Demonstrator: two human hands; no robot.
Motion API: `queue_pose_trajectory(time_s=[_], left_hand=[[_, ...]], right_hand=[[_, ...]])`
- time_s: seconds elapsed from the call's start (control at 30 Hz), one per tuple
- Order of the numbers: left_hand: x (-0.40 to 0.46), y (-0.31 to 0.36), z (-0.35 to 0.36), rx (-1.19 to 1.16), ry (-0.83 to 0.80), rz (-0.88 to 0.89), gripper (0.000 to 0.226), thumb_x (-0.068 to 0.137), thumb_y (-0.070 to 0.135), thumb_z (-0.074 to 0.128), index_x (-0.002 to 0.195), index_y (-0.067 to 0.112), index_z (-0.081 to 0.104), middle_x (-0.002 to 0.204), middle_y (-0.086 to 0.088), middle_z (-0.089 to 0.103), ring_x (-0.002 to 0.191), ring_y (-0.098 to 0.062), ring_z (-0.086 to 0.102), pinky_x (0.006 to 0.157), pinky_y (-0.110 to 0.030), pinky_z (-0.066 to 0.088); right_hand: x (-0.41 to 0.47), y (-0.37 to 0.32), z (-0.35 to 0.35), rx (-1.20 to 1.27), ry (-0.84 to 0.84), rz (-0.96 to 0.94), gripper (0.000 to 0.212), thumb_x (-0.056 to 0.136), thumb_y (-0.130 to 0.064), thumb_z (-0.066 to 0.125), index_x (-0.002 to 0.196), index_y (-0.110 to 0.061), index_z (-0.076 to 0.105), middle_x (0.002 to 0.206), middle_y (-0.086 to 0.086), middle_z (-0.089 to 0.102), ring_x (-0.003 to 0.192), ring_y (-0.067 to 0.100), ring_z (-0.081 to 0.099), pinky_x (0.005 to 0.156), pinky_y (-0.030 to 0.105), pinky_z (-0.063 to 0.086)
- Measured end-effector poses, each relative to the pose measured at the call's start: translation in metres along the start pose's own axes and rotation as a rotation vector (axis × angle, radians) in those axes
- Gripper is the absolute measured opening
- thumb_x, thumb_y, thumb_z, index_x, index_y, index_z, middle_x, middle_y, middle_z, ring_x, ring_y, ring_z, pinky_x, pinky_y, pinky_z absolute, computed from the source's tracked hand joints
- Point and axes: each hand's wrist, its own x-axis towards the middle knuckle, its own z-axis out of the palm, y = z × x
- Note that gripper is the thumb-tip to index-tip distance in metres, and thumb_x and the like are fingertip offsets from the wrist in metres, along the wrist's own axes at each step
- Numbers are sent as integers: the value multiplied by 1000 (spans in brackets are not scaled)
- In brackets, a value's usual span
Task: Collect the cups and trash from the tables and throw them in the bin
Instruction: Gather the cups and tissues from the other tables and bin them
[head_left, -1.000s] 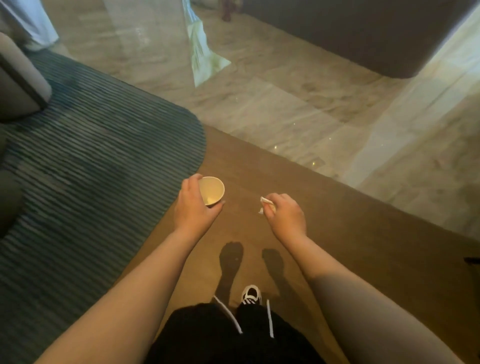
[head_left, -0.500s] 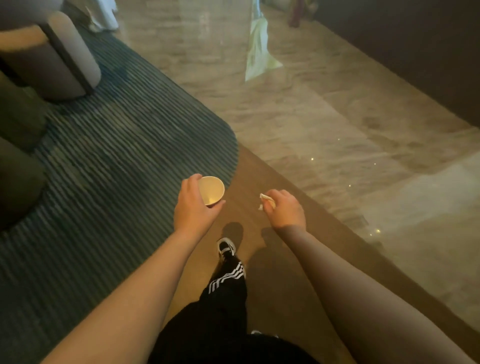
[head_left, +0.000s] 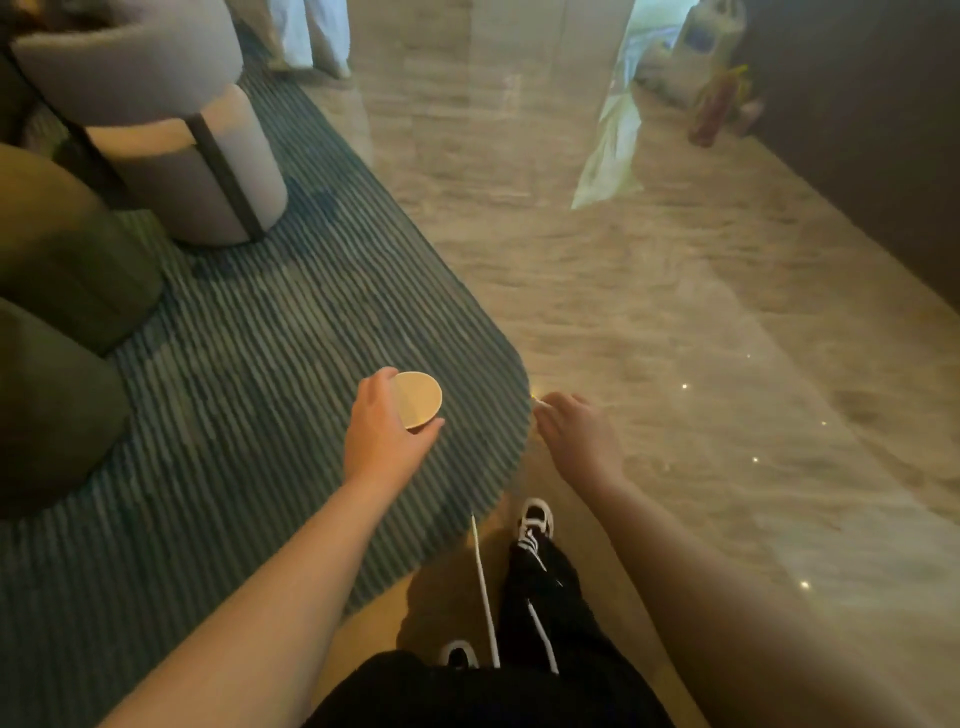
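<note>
Hands out front, both loaded. Left hand grips a paper cup, fingers curled round its far side and thumb hooked under the near rim, the cup tipped so its pale mouth faces up toward the camera. It hangs in the air above the striped teal rug, close to the rug's rounded edge. Right hand is closed with the knuckles up, pinching a small white scrap of trash that just peeks out past the fingertips; too little of it shows to say what it is. That hand floats over the seam where rug meets the polished stone floor.

Down below, black trousers with white side stripes and a black-and-white sneaker planted on the brown strip beside the rug. Up left, a grey upholstered chair stands on the rug, with dark green seating nearer the edge of view. Far off at the top, pale trouser legs of another person, and at upper right some bags sit blurred against the dark wall.
</note>
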Motion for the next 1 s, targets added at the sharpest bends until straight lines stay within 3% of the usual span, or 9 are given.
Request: queue_pose_trajectory(time_s=[0.17,0.4,0.57,0.8,1.0], left_hand=[[129,14,42,19,73,-58,75,68,42,80,126,23,36,123,0,43,108,-23,50,75,-34,40],[323,69,71,22,151,-137,74,68,37,81,125,20,37,124,-4,44,106,-27,51,79,-38,43],[433,90,75,14,212,-182,74,68,39,81,125,22,36,123,-4,44,103,-25,51,76,-38,45],[588,69,83,10,280,-220,72,69,40,80,123,24,35,120,-3,46,95,-17,49,68,-31,41],[774,24,80,-9,340,-254,73,68,42,80,122,26,33,119,-3,46,95,-17,49,67,-30,42]], right_hand=[[158,-1,-1,19,-106,-50,29,97,-32,44,104,-15,66,104,4,62,96,23,58,81,43,50],[386,-20,-39,-60,-154,-175,27,95,-37,43,100,-22,65,97,1,63,91,23,58,67,31,43],[515,-55,-48,21,-146,-179,21,91,-38,50,93,-25,65,94,4,63,86,27,60,66,31,40],[678,-110,-22,-14,-204,-230,27,94,-40,49,107,-24,66,105,2,64,93,25,61,72,30,44],[856,-197,13,-27,-235,-291,28,95,-39,50,108,-21,66,106,2,63,92,24,61,74,33,48]])
